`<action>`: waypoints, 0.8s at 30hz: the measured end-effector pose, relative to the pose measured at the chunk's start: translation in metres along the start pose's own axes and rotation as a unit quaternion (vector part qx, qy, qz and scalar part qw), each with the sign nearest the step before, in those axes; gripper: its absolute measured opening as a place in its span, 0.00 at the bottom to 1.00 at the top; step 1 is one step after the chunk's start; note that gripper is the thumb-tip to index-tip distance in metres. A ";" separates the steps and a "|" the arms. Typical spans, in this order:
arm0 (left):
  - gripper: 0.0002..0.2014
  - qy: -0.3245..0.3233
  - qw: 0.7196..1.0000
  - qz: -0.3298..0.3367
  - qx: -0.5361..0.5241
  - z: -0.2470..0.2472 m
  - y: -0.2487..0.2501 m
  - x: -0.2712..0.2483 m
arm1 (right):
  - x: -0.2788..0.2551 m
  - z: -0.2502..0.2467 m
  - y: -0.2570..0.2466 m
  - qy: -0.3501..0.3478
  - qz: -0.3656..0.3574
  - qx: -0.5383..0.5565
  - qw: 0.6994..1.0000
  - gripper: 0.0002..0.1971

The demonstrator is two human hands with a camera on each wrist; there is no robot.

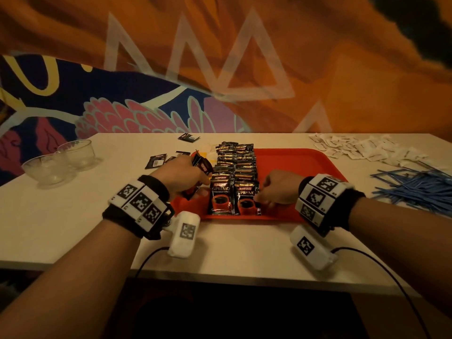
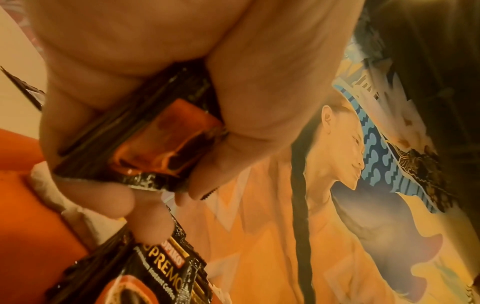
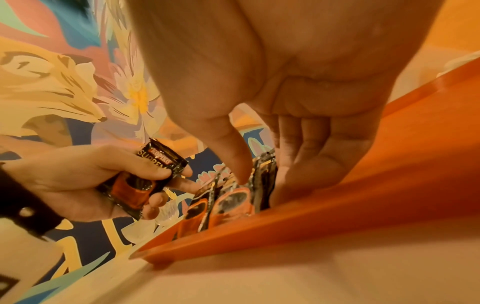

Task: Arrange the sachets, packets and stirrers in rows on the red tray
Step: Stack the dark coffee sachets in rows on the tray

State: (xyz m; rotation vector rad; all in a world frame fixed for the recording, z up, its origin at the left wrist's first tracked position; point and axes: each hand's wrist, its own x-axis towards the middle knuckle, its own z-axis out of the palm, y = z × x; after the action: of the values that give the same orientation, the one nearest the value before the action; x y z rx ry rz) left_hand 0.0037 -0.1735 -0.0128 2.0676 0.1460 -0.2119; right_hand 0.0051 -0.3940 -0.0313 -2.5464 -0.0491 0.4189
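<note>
- My left hand (image 1: 182, 176) curls round a small stack of black coffee packets with a red cup print (image 1: 201, 167), held just above the left edge of the flat red plastic tray (image 1: 305, 165); the left wrist view shows thumb and fingers clamped on the stack (image 2: 145, 144).
- My right hand (image 1: 278, 189) rests on the tray beside the nearest packet of the right row, fingers (image 3: 298, 164) bent down against the packet's edge; I see nothing gripped in it.
- Two rows of black coffee packets (image 1: 234, 172) lie overlapping on the left part of the tray, running from its near edge to its far edge.
- A few loose black packets (image 1: 156, 161) lie on the pale bench (image 1: 61, 216) left of the tray.
- A heap of small white paper sachets (image 1: 362, 149) sits at the bench's far right, with a pile of thin blue plastic stirrers (image 1: 415, 187) nearer me; both are off the tray.
- Two clear plastic cups (image 1: 61, 160) stand at far left.
</note>
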 end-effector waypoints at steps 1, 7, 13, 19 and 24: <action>0.09 -0.008 1.000 -0.002 -0.002 0.002 0.000 -0.001 | 0.000 0.001 -0.001 0.000 -0.001 -0.001 1.000 0.13; 0.08 0.001 1.000 0.002 -0.010 0.003 -0.004 0.002 | -0.001 -0.001 0.000 -0.007 0.001 0.019 1.000 0.13; 0.10 0.019 0.993 -0.026 -0.114 0.003 -0.004 -0.002 | -0.002 -0.012 0.002 0.004 -0.016 0.042 0.999 0.12; 0.06 0.020 0.980 0.043 -0.193 0.014 -0.004 -0.003 | 0.000 -0.015 -0.017 0.056 -0.133 0.118 0.983 0.09; 0.08 0.037 0.953 0.078 -0.289 0.021 0.000 -0.004 | 0.006 -0.007 -0.036 0.036 -0.177 0.258 0.949 0.15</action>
State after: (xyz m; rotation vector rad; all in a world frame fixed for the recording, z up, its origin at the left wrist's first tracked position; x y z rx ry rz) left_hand -0.0019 -0.1924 -0.0219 1.4926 0.0761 0.0099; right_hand 0.0150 -0.3671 -0.0082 -1.9788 -0.3215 0.1657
